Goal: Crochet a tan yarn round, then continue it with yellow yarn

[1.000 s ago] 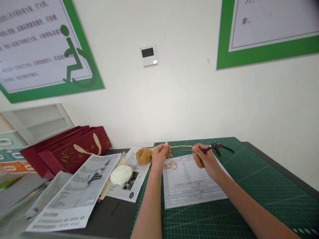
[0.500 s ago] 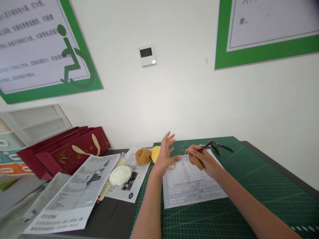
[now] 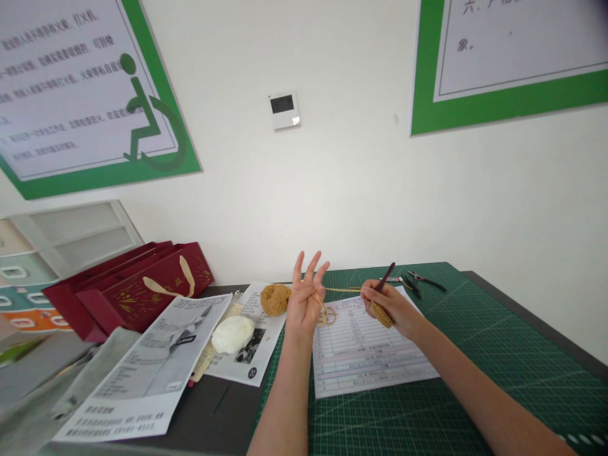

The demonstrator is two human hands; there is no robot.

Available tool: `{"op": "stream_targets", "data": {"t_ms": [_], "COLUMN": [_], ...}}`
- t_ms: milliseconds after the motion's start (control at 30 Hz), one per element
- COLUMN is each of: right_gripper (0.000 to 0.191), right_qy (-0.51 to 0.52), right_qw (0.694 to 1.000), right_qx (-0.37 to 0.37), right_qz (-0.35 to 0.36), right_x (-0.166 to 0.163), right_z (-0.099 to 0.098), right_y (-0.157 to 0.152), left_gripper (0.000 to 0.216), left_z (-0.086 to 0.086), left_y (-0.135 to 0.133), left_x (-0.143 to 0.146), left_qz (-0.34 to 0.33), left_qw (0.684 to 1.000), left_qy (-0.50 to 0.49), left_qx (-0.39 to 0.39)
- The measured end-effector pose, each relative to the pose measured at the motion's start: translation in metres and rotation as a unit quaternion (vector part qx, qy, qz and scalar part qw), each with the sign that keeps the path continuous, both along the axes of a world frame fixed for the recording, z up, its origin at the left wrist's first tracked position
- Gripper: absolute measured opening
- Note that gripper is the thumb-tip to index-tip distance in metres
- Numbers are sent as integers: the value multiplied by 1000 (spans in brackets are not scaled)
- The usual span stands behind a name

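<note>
The left hand [image 3: 305, 303] has 3 fingers raised and spread, its thumb and index finger pinching yellow yarn [image 3: 342, 289]. The strand runs taut to the right hand [image 3: 387, 305], whose fingers close around a dark red hook [image 3: 386, 276], pointing up at a tilt, and a brown crocheted piece [image 3: 381, 315] just below it. Loose yarn loops hang beside the left hand, over a printed sheet [image 3: 370, 364] on the green cutting mat [image 3: 484, 373]. On the worktop [image 3: 223, 415], a brown yarn ball [image 3: 273, 299] sits left of the left hand, near a white bundle [image 3: 232, 334].
</note>
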State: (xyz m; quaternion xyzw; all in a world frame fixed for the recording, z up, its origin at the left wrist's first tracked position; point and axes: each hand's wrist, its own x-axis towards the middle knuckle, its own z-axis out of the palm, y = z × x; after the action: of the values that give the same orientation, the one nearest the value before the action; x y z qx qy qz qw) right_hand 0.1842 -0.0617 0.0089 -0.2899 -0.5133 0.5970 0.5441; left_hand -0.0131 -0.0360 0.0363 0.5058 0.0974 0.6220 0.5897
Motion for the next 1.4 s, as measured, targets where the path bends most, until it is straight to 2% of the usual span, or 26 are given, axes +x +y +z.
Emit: {"op": "stream_targets", "data": {"t_ms": [67, 133, 167, 233, 300, 367, 400, 467, 533, 633, 767, 867, 967, 1033, 1133, 1267, 1400], "right_gripper": [35, 35, 34, 33, 34, 34, 35, 35, 36, 36, 36, 40, 41, 41, 38, 21, 17], "right_qy": [-18, -20, -13, 7, 22, 17, 8, -13, -28, -32, -32, -54, -97, -131, -167, -145, -120], "right_qw": [1000, 1000, 1000, 1000, 999, 999, 1000, 1000, 999, 999, 999, 997, 983, 960, 932, 931, 934], "right_qx": [5, 10, 13, 21, 30, 32, 30, 25, 25, 25, 23, 40, 106, 165, 216, 214, 227], "right_qz": [-5, 5, 11, 17, 9, 0, -2, -4, -5, -3, -8, -32, -118, -183, -240, -259, -248], "right_x": [-2, -3, -4, -3, -3, -2, -2, -3, -5, -10, -15, -17, -17, -17, -16, -16, -19], "right_z": [-3, -2, -1, 2, 4, 4, 3, 0, -4, -9, -11, -11, -10, -9, -8, -13, -17], "right_y": [0, -2, -3, -5, -6, -5, -4, -2, -1, -1, -2, -1, -1, -1, -3, -4, -5], "left_gripper": [63, 40, 31, 28, 34, 35, 33, 31, 39, 55, 74, 77, 78, 77, 76, 74, 76], "left_z": [3, 5, 5, 3, -2, -6, -7, -8, -6, -3, -4, -5, -7, -8, -11, -14, -14], "left_y": [-1, -2, -2, -1, 1, 2, 1, -2, -6, -10, -11, -9, -6, -3, 0, 0, -1], "left_x": [-5, -6, -5, 0, 7, 14, 16, 20, 22, 23, 26, 27, 26, 24, 22, 24, 27], "left_qz": [25, 44, 56, 95, 147, 190, 182, 98, 26, -9, 0, 25, 60, 80, 106, 116, 108], "left_qw": [998, 996, 994, 978, 937, 911, 918, 952, 977, 989, 989, 988, 987, 986, 982, 978, 981], "left_qy": [-52, -47, -16, 104, 250, 315, 315, 274, 207, 148, 151, 152, 146, 145, 155, 167, 150], "left_qx": [24, 66, 93, 152, 195, 185, 160, 94, 41, 9, -1, -4, -13, -21, -34, -45, -67]}}
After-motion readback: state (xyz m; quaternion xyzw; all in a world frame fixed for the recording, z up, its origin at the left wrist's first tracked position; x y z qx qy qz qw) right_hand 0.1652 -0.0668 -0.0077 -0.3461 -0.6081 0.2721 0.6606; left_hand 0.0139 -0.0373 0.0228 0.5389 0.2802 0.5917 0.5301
